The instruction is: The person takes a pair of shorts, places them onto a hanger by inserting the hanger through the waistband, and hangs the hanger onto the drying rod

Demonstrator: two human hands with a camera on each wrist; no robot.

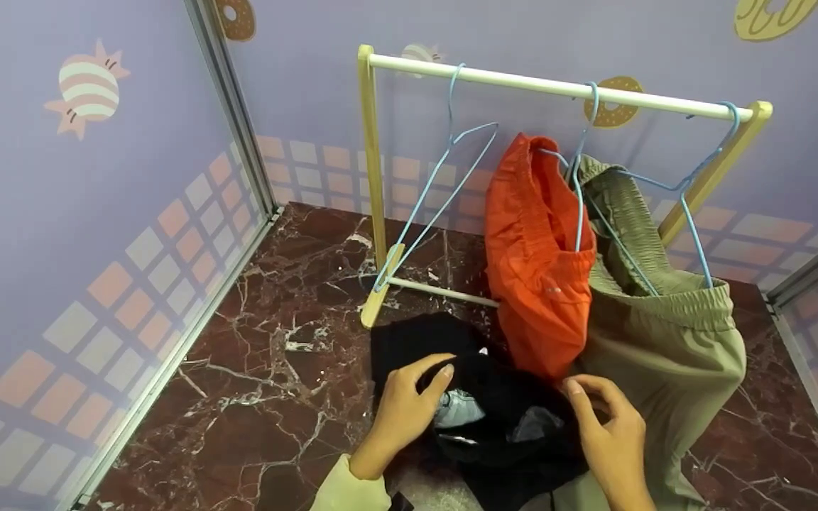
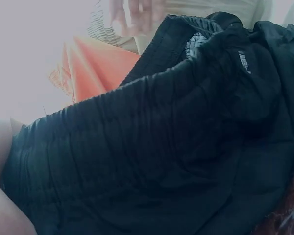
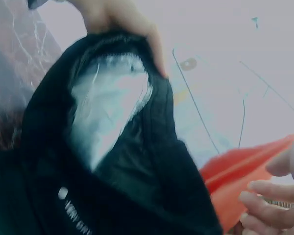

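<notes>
My left hand [image 1: 405, 408] pinches one end of the elastic waistband of a pair of black pants [image 1: 515, 465]. The waist gapes, showing pale pocket lining [image 3: 110, 105] inside, and small white lettering [image 2: 244, 61] marks the front. At the other end of the waist is my right hand [image 1: 611, 433], its fingers loosely bent. The right wrist view shows its thumb and fingers [image 3: 264, 205] apart, with no cloth between them. Orange pants [image 1: 544, 284] hang just beyond that hand, and khaki pants [image 1: 672, 341] hang beside it.
A small clothes rack with a white rail [image 1: 522, 84] and wooden posts [image 1: 372, 156] stands by the patterned wall. A bare blue hanger [image 1: 427, 202] hangs at its left, another blue hanger [image 1: 696, 234] in the khaki pants. Underneath lies a dark red marble floor [image 1: 260, 397].
</notes>
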